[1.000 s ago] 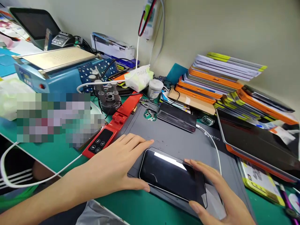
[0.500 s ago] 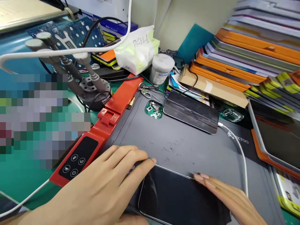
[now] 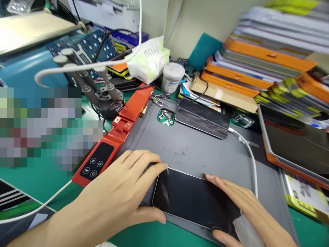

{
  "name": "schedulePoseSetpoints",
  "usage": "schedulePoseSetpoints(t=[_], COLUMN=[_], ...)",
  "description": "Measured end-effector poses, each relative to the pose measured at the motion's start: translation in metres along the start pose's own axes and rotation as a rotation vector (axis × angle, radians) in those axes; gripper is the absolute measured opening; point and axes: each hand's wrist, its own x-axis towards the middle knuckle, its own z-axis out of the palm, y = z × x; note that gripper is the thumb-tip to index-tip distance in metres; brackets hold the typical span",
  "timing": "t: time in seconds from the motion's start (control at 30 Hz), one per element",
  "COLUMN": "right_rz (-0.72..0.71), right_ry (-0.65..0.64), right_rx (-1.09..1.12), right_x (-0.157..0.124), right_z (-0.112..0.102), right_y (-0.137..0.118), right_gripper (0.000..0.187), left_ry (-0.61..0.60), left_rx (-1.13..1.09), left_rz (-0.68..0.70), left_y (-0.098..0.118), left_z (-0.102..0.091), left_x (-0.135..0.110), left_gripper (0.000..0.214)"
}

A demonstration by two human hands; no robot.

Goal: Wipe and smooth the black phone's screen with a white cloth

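- Head view: a green bench (image 3: 142, 233) fills the lower frame, and your grey mat (image 3: 205, 154) covers its middle, with dark marks near the centre.
- A pale wall (image 3: 195, 17) rises at the top; a blue machine (image 3: 28, 68) sits upper left.
- On the bench at upper centre you have a bag (image 3: 146, 60) and a jar (image 3: 172, 77); a stack of packs (image 3: 259, 58), partly blurred, leans at upper right, above a tablet (image 3: 295, 140).
- A red tool (image 3: 133, 109) slants along the mat's left side, and another phone (image 3: 203, 118), with a white cable (image 3: 253, 161) at its right end, lies above centre.
- Your phone (image 3: 197, 202) lies screen up on the mat, lower centre. Your left hand (image 3: 118, 188) is clamped around its left end, fingertip and thumb at the edges; your right hand (image 3: 246, 202) grips it likewise near the right end.
- Since a second ago, your view has drawn closer, the bright strip has left the phone's screen, and the other phone has kept its place on the mat.
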Motion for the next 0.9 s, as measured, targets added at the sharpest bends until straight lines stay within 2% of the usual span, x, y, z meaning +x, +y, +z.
schedulePoseSetpoints(t=[0.2,0.53,0.8,0.9], right_rz=[0.006,0.046,0.098,0.100], right_ry=[-0.010,-0.037,-0.094,-0.058], right_rx=[0.041,0.189,0.288,0.300], right_x=[0.002,0.008,0.006,0.001], right_z=[-0.004,-0.010,-0.019,-0.018], right_y=[-0.005,-0.017,-0.029,-0.028], right_gripper=[0.077,0.069,0.073,0.077], left_ry=[-0.016,0.046,0.027,0.050], left_rx=[-0.025,-0.128,-0.119,-0.080], left_rz=[-0.047,-0.126,-0.154,-0.138], left_y=[0.002,0.009,0.008,0.008], left_z=[0.001,0.009,0.014,0.016], left_x=[-0.004,-0.013,-0.016,-0.017], left_gripper=[0.069,0.060,0.057,0.058])
